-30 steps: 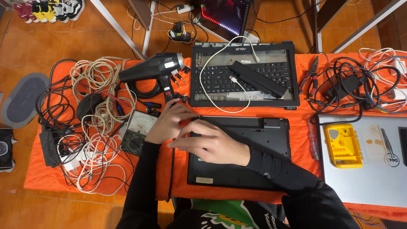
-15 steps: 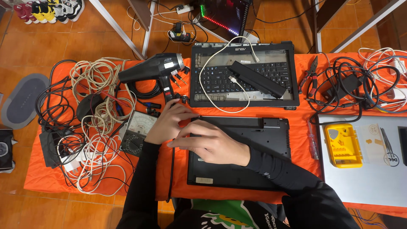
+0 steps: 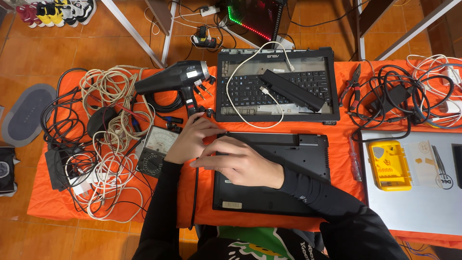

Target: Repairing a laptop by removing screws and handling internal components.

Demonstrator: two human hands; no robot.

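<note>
The fingers of the right hand [image 3: 243, 161] lie curled and close together, pressing flat on the top left part of a black laptop base [image 3: 284, 178] that lies underside up on the orange cloth [image 3: 192, 202]. The left hand [image 3: 190, 139] sits just beside them, at the base's top left corner; its fingers are bent and narrow, fingertips at the edge, but whether they pinch anything cannot be told, since the right hand covers them.

Just to the left of the left hand's fingers lies a meter with a dial [image 3: 154, 151], touching a tangle of white and black cables [image 3: 103, 144]. Just beyond the fingers, away from the person, lies a black heat gun [image 3: 175, 79], with its handle pointing toward the hands. Right of that is a laptop keyboard frame [image 3: 275, 86], with a white cable [image 3: 250, 72] and a long black battery [image 3: 291, 90] lying on it.

Well to the right of the fingers lie pliers [image 3: 353, 84], a black charger with cords [image 3: 399, 98], a screwdriver [image 3: 355, 159], and a yellow bit case [image 3: 389, 165] on a silver laptop lid [image 3: 414, 202].
</note>
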